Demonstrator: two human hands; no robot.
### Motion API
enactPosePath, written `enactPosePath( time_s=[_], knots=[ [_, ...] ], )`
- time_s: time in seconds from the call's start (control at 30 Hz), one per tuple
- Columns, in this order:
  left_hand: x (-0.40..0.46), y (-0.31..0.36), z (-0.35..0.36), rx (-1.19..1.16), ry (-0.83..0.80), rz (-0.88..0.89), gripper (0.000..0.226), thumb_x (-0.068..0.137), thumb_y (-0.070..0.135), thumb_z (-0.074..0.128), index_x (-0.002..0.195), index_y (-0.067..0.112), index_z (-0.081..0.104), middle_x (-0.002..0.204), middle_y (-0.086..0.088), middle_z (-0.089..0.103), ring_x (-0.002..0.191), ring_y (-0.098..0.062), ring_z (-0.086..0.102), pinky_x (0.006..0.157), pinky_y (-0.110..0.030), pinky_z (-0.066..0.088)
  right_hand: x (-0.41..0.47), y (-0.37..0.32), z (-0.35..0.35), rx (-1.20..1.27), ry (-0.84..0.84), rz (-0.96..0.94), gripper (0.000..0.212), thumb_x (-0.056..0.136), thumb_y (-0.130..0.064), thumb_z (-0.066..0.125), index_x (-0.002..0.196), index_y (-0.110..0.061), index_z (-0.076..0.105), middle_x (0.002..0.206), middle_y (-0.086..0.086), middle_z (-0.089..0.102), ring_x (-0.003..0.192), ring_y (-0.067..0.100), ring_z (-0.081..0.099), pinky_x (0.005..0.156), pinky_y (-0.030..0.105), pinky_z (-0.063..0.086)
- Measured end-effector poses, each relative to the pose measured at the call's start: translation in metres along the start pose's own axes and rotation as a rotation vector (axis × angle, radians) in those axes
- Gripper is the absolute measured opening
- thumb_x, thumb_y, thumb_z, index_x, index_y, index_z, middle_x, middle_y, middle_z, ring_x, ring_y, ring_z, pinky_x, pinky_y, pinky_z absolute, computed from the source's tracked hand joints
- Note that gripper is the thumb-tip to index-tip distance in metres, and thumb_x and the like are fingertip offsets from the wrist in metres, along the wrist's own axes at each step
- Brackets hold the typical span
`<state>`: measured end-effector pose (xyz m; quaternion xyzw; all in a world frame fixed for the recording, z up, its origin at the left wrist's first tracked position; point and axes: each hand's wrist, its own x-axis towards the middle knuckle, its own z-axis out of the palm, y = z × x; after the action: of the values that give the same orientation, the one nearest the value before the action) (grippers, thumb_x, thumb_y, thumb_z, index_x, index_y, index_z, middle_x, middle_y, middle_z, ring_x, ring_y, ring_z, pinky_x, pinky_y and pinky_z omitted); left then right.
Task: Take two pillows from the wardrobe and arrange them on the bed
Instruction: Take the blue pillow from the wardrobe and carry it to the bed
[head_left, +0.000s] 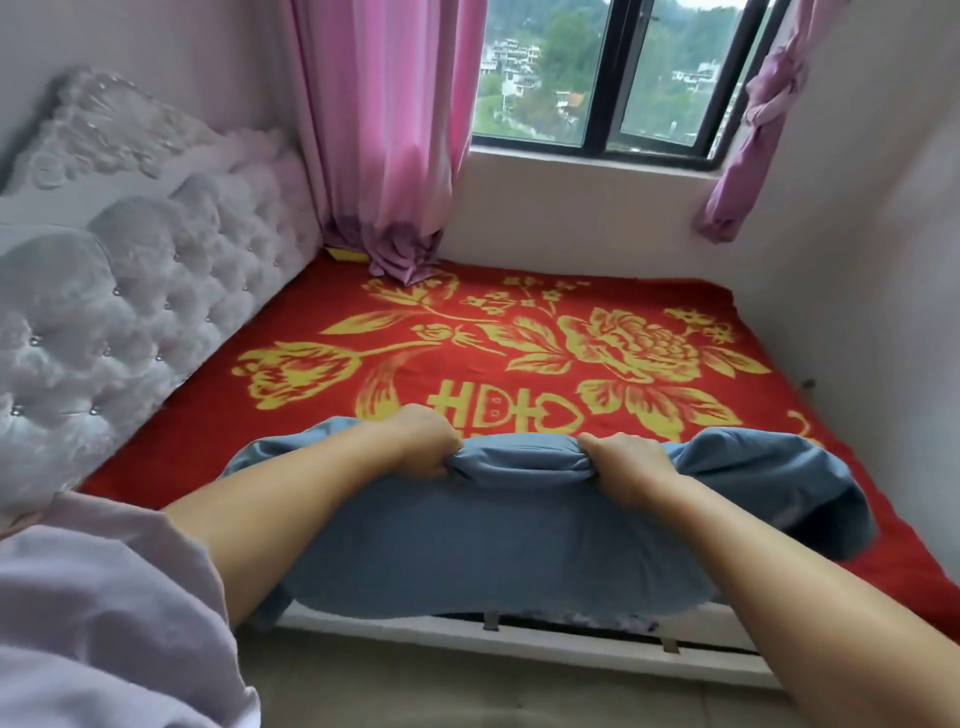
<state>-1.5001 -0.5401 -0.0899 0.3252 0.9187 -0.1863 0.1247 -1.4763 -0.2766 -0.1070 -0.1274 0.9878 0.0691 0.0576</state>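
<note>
A blue pillow (509, 540) lies across the near edge of the bed, its lower part overhanging the bed's side. My left hand (423, 441) and my right hand (626, 465) both clench the pillow's far edge, bunching the cloth between them. A second blue pillow (779, 483) seems to lie behind it at the right, partly hidden; I cannot tell for sure that it is separate. The bed (545, 332) is covered by a red blanket with a yellow flower pattern.
A white tufted headboard (156, 291) runs along the left. Pink curtains (384, 156) hang at the far left corner, their ends resting on the bed. A window (608, 78) and white walls close in the far and right sides. The white bed frame (519, 639) shows below.
</note>
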Motion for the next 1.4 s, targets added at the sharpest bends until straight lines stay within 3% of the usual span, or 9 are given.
enactPosePath(
  time_s=[0.27, 0.37, 0.53, 0.77, 0.97, 1.27, 1.4],
  knots=[
    [0.103, -0.041, -0.016, -0.063, -0.011, -0.064, 0.029, 0.089, 0.033, 0.044, 0.09, 0.009, 0.059, 0.1, -0.014, 0.068, 0.09, -0.036, 0.063, 0.072, -0.037, 0.049, 0.116, 0.068, -0.005, -0.046, -0.038, -0.056, 0.016, 0.085, -0.014, 0.042, 0.1, -0.018, 0.044, 0.103, 0.012, 0.064, 0.094, 0.032, 0.061, 0.066, 0.034, 0.038],
    [0.137, -0.072, -0.013, -0.137, -0.026, -0.082, 0.033, 0.09, 0.04, 0.044, 0.089, 0.011, 0.06, 0.099, -0.013, 0.069, 0.089, -0.035, 0.063, 0.072, -0.036, 0.048, 0.169, 0.08, -0.006, -0.053, -0.034, -0.103, 0.009, 0.085, -0.015, 0.042, 0.093, -0.021, 0.04, 0.102, 0.011, 0.064, 0.092, 0.032, 0.061, 0.065, 0.034, 0.036],
    [0.197, -0.134, -0.012, -0.178, 0.005, -0.094, 0.036, 0.088, 0.049, 0.045, 0.09, 0.017, 0.062, 0.099, -0.007, 0.07, 0.092, -0.033, 0.064, 0.072, -0.034, 0.047, 0.249, 0.092, -0.014, -0.07, -0.009, -0.117, 0.014, 0.085, -0.016, 0.043, 0.099, -0.017, 0.043, 0.099, 0.012, 0.065, 0.089, 0.033, 0.061, 0.063, 0.035, 0.034],
    [0.258, -0.202, -0.033, -0.05, -0.011, -0.105, 0.03, 0.09, 0.039, 0.046, 0.095, 0.012, 0.058, 0.106, -0.011, 0.067, 0.096, -0.034, 0.063, 0.068, -0.033, 0.042, 0.331, 0.106, -0.022, -0.004, 0.006, -0.09, 0.019, 0.084, -0.016, 0.043, 0.103, -0.018, 0.043, 0.102, 0.012, 0.065, 0.091, 0.033, 0.061, 0.064, 0.034, 0.034],
    [0.308, -0.227, -0.048, -0.094, -0.035, -0.163, 0.026, 0.09, 0.034, 0.045, 0.096, 0.013, 0.059, 0.106, -0.009, 0.067, 0.096, -0.033, 0.062, 0.075, -0.037, 0.048, 0.394, 0.134, -0.027, -0.023, 0.017, -0.119, 0.022, 0.082, -0.015, 0.043, 0.104, -0.016, 0.045, 0.099, 0.013, 0.064, 0.088, 0.034, 0.061, 0.063, 0.033, 0.035],
    [0.46, -0.27, -0.061, -0.198, -0.072, -0.203, 0.036, 0.089, 0.048, 0.047, 0.101, 0.017, 0.062, 0.108, -0.009, 0.067, 0.099, -0.033, 0.061, 0.082, -0.04, 0.052, 0.543, 0.231, -0.003, -0.064, -0.001, -0.2, 0.022, 0.088, -0.02, 0.045, 0.109, -0.014, 0.046, 0.101, 0.013, 0.065, 0.091, 0.033, 0.061, 0.064, 0.034, 0.035],
    [0.54, -0.276, -0.079, -0.18, -0.195, -0.19, 0.038, 0.092, 0.043, 0.047, 0.104, 0.009, 0.059, 0.111, -0.014, 0.065, 0.101, -0.035, 0.061, 0.08, -0.04, 0.05, 0.598, 0.284, 0.014, -0.034, -0.119, -0.217, 0.021, 0.088, -0.013, 0.041, 0.109, -0.014, 0.044, 0.104, 0.014, 0.064, 0.093, 0.033, 0.061, 0.065, 0.034, 0.037]
  ],
)
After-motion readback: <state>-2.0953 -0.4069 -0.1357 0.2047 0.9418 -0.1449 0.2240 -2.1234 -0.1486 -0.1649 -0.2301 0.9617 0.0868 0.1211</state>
